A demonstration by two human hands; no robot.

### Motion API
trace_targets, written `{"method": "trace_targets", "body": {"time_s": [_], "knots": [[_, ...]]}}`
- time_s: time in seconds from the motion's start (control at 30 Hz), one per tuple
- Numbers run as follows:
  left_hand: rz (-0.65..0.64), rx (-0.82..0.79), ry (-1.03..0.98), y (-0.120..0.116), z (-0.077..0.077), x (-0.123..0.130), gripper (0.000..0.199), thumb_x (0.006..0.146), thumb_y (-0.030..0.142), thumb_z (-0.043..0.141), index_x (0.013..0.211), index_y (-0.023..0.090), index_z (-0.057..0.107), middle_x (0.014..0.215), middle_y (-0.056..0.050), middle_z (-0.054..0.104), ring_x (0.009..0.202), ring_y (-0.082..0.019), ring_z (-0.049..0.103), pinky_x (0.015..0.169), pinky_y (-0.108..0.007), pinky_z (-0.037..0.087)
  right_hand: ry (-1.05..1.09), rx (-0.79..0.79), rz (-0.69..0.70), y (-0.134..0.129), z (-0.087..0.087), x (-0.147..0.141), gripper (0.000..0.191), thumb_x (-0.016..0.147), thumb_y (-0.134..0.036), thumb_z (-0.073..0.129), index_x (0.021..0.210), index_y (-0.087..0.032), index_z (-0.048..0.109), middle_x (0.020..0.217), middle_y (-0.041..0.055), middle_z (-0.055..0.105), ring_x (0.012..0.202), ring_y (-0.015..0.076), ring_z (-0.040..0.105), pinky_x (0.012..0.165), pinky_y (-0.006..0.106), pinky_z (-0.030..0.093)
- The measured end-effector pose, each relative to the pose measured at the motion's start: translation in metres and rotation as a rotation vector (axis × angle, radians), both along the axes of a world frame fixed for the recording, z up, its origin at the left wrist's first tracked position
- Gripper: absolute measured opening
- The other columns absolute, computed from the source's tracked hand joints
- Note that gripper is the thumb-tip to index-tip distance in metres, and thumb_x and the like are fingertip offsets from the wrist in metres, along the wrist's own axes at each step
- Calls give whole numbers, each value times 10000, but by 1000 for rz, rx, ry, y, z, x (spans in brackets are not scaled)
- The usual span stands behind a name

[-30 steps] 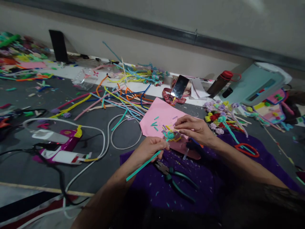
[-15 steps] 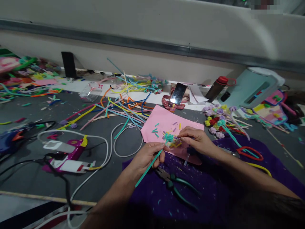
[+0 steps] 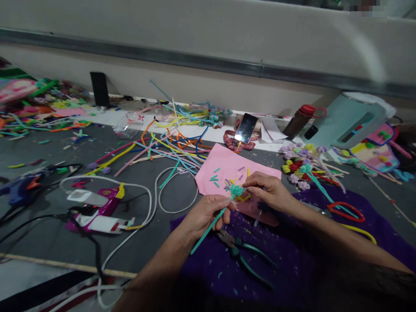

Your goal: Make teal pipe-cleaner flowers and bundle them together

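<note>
A turquoise pipe-cleaner flower [image 3: 236, 190] is held up over a pink sheet [image 3: 208, 171]. My left hand [image 3: 211, 210] pinches it just below the head, and its turquoise stem [image 3: 208, 232] slants down to the left past my fingers. At the flower's right side, my right hand [image 3: 271, 190] has thumb and forefinger closed together; whatever lies between those fingertips is too small to make out. Short cut pieces of turquoise, purple and yellow pipe cleaner [image 3: 214, 178] are scattered on the sheet. Pliers [image 3: 234, 247] with dark green handles rest on purple cloth [image 3: 292, 255] below my hands.
Red-handled scissors [image 3: 346, 211] lie on the right, near a bunch of finished flowers [image 3: 297, 167]. Loose pipe cleaners [image 3: 162, 147] spread behind. A phone [image 3: 246, 128] and a bottle [image 3: 299, 121] stand at the back. White cable [image 3: 151, 203] and a blue glue gun [image 3: 19, 188] occupy the left.
The whole view has shifted slightly, moving everything a little to the right. The flower head has turned a bit in my left hand; both hands keep their grip close together.
</note>
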State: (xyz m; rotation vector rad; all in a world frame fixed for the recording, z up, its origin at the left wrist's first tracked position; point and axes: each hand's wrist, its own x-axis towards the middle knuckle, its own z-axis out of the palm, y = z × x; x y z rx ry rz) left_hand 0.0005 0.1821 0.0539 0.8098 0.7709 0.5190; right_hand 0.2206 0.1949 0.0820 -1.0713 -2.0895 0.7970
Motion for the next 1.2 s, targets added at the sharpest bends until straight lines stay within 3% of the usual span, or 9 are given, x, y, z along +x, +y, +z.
{"method": "trace_targets", "body": {"time_s": [0.13, 0.27, 0.4, 0.57, 0.7, 1.0, 1.2], "knots": [[-82, -3, -21, -6, 2, 1, 219, 719, 322, 608, 755, 106, 613, 531, -12, 615, 344, -60, 506, 320, -136, 322, -6, -28, -1, 5, -3, 2, 167, 830, -211, 516, 940, -187, 639, 859, 53, 611, 796, 160, 581, 713, 305, 461], [-60, -3, -15, -9, 5, 0, 232, 662, 322, 667, 688, 116, 563, 548, -18, 626, 368, -73, 533, 344, -145, 351, -41, -102, -13, 18, -7, -1, 164, 815, -235, 529, 924, -177, 636, 839, 43, 617, 750, 152, 591, 669, 282, 465], [95, 41, -9, -3, 9, -7, 242, 689, 350, 642, 698, 128, 545, 536, 9, 604, 342, -50, 495, 329, -135, 313, -181, -120, 16, 36, -8, -12, 158, 802, -237, 543, 902, -167, 643, 829, 38, 644, 713, 140, 596, 628, 253, 448], [324, 96, -31, 9, 12, -19, 222, 736, 355, 569, 790, 140, 573, 525, 40, 560, 321, -35, 445, 295, -139, 254, -514, 84, 50, 69, -12, -34, 160, 799, -216, 557, 913, -164, 657, 855, 47, 666, 723, 136, 595, 624, 227, 405], [447, 129, -1, 14, 14, -25, 207, 740, 341, 565, 801, 143, 568, 539, 44, 556, 335, -36, 455, 310, -140, 287, -603, 124, 57, 90, -19, -54, 185, 802, -232, 550, 923, -161, 670, 885, 75, 678, 801, 176, 601, 653, 240, 385], [514, 144, -13, 15, 15, -26, 193, 738, 328, 564, 807, 148, 566, 548, 47, 556, 352, -31, 458, 318, -133, 285, -733, 136, 154, 78, -26, -86, 205, 809, -246, 495, 935, -170, 638, 940, 88, 648, 806, 202, 599, 590, 244, 356], [521, 136, -20, 15, 13, -24, 202, 728, 332, 575, 807, 146, 574, 549, 44, 557, 351, -34, 457, 317, -132, 286, -660, 62, 101, 85, -33, -92, 165, 761, -189, 535, 882, -127, 629, 921, 128, 646, 834, 231, 595, 622, 261, 375]]}}
